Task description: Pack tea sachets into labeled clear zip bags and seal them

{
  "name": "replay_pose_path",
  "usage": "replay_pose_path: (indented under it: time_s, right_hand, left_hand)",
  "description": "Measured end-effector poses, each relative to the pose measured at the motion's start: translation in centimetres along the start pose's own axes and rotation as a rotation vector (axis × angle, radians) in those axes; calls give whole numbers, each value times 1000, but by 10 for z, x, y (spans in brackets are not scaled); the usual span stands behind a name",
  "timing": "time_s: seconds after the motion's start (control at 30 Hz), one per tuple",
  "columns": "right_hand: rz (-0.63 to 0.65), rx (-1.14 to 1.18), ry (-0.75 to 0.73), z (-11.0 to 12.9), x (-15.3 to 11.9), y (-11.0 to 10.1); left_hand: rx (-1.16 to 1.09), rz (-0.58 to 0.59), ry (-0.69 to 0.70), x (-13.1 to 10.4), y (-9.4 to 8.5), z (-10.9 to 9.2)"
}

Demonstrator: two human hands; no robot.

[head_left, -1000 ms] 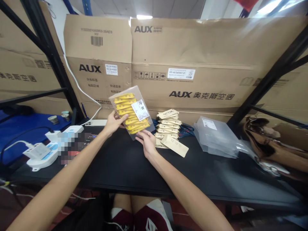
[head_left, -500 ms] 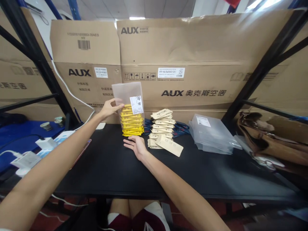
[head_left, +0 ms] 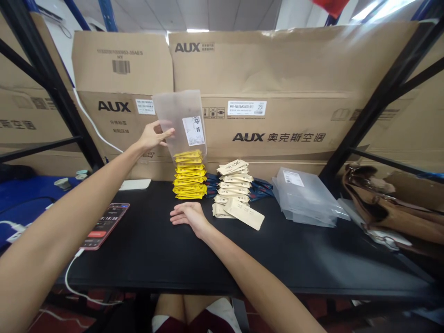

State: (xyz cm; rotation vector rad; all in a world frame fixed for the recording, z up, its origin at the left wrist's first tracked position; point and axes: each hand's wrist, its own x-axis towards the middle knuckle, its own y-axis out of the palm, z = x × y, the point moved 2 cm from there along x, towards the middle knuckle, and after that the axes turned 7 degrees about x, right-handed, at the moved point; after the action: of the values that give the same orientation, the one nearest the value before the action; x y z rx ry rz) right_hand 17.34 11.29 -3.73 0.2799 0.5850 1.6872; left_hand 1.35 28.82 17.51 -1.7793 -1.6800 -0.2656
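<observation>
Our hands work apart. The left hand pinches the labelled plastic bag between thumb and fingers near its left edge; the right hand holds nothing, palm turned inward, fingers extended just in front of the base of the yellow packets.

Change of state: compared with a moment earlier, the bag is higher and most of the packets now show below it. We judge from this that the bag is nearly free of the stack; only the uppermost packets appear to lie behind or inside its lower end. The packets stand in a layered pile on the desk.

Adjacent items: the cream packets form a second pile close to our right of the yellow one, with a loose cream packet slanting at its front. Further right lie the stacked plastic bags and a brown handbag. A cabled phone sits beside our left forearm, partly hidden by it.

Obstructions: the cardboard panel limits space behind, and the neighbouring cream pile leaves little sideways clearance.
</observation>
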Motion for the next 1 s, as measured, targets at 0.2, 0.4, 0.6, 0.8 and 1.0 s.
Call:
replay_pose_path:
  time_s: [0.2,0.4,0.6,0.8,1.0]
  right_hand:
    - [11,-34,-18,-7,2,1]
    - [10,-42,-30,-8,2,3]
    - [11,-62,-40,-7,0,5]
    - [16,-72,-59,-8,-2,8]
    - [-15,-17,-259,34,-26,16]
  left_hand:
    - [-60,-81,103,14,4,-10]
    - [-105,-60,153,14,15,-20]
    - [-104,-55,144,9,21,-24]
    - [-127,-114,125,12,21,-33]
    - [-254,-414,-60,-46,16,-46]
